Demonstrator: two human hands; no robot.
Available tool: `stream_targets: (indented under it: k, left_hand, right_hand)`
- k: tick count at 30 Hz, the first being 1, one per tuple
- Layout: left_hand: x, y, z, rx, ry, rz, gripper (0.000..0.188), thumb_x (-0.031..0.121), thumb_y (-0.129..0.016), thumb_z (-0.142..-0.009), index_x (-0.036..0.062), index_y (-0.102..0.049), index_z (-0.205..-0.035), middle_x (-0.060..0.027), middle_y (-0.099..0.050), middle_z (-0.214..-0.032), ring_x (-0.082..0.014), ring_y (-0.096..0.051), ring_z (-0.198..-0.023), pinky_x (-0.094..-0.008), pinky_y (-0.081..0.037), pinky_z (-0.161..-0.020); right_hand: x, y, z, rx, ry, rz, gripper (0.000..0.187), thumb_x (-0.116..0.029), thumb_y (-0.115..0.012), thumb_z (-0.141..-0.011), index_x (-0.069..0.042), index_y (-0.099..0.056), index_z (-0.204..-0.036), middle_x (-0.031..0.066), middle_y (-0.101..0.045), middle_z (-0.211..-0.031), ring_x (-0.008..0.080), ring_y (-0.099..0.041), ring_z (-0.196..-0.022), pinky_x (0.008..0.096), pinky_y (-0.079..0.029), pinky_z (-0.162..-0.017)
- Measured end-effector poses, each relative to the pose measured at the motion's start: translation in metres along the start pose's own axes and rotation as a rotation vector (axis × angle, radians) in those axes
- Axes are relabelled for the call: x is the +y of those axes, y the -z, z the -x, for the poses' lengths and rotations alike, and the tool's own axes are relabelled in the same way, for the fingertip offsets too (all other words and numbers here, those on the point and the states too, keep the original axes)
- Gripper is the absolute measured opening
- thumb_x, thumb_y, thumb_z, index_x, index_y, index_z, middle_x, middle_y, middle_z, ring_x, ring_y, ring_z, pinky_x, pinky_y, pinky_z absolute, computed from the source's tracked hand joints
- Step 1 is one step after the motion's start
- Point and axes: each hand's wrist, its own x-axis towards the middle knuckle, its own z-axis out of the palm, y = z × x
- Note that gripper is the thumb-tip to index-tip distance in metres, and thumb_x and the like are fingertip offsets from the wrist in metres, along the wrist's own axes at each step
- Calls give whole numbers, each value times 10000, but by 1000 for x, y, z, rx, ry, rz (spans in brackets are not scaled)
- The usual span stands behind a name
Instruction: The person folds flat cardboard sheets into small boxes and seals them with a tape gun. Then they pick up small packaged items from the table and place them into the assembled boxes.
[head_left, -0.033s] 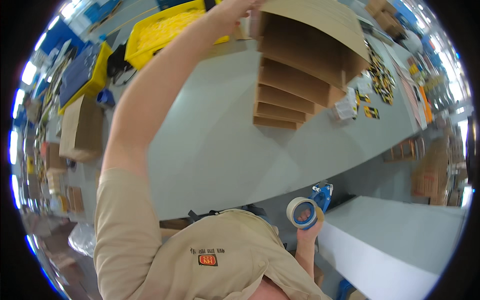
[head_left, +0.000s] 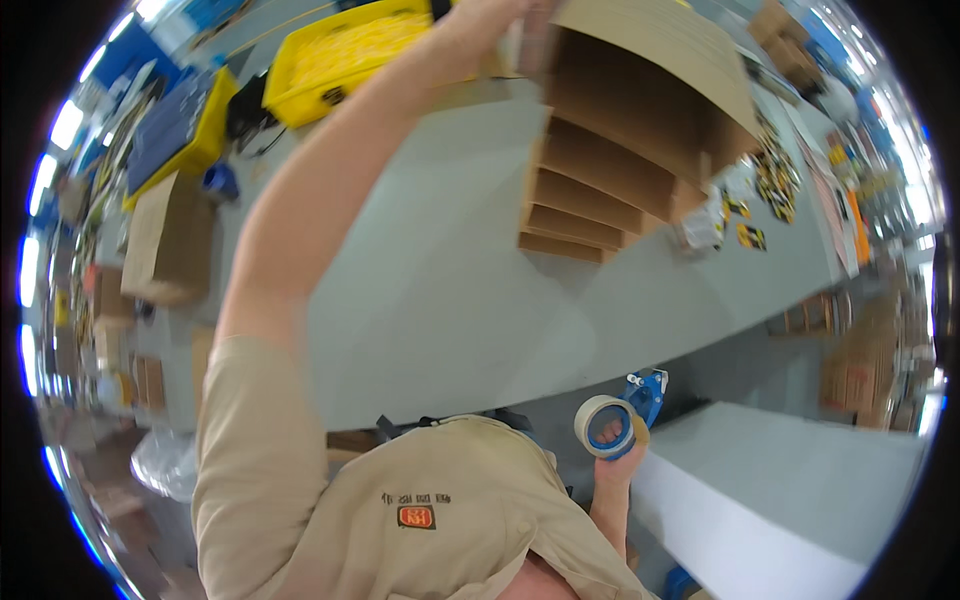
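At the top edge my left hand (head_left: pixel 490 18) is reached far out beside the upper left side of a stack of open cardboard boxes (head_left: pixel 650 50). It is blurred and partly cut off, so its grip is hidden. The stack has several layers, with the open sides facing me, and the top box is the largest in view. Low on the right, my right hand (head_left: pixel 624 462) is closed around a blue tape dispenser (head_left: pixel 650 395) carrying a roll of pale tape (head_left: pixel 584 428). The dispenser is held off the table, near its front edge.
The grey table (head_left: pixel 420 260) spans the middle. A yellow bin (head_left: pixel 280 95) of yellow pieces stands at the back left, a closed carton (head_left: pixel 165 245) farther left. Small black-and-yellow packets (head_left: pixel 775 185) lie right of the stack. A white-sided surface (head_left: pixel 790 470) stands at lower right.
The whole view has shifted slightly. The top box and my left hand have moved a little to the right, the box more than the lower layers. My right hand keeps the tape dispenser in place.
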Motion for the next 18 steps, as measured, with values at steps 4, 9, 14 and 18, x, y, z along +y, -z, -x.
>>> stream_targets:
  k: [4,9,14,18]
  left_hand:
    - [-67,12,151,535,2,-808,673,458,-698,-901,-4,-541,-1365,-216,-588,-1343,-326,-576,-1224,-428,-465,-1021]
    - [-102,70,413,561,693,-936,795,420,-708,-876,5,-397,-1479,-240,-475,-1461,-392,-430,-1375,-499,-350,-1136]
    - [-74,81,653,805,1284,-1377,872,511,-726,-836,-35,-411,-1439,-233,-465,-1431,-384,-433,-1334,-546,-349,-1103]
    - [-89,77,744,803,1295,-1302,910,511,-776,-782,-53,-434,-1409,-254,-446,-1429,-402,-421,-1333,-519,-348,-1101]
  right_hand:
    - [-8,-19,5,-31,-25,169,295,-368,-705,-872,-155,-610,-1053,-39,-518,-789,95,-475,-687,274,-379,-588]
    - [-20,-73,15,-299,1,449,243,-254,-672,-901,-152,-581,-1102,-41,-485,-791,69,-462,-655,251,-356,-541]
    - [-6,-128,40,-621,35,805,337,-190,-682,-898,-85,-572,-1199,-15,-523,-816,82,-489,-633,250,-406,-542]
    - [46,-179,72,-805,116,993,490,-100,-744,-837,-48,-551,-1285,16,-578,-883,87,-521,-634,242,-444,-547]
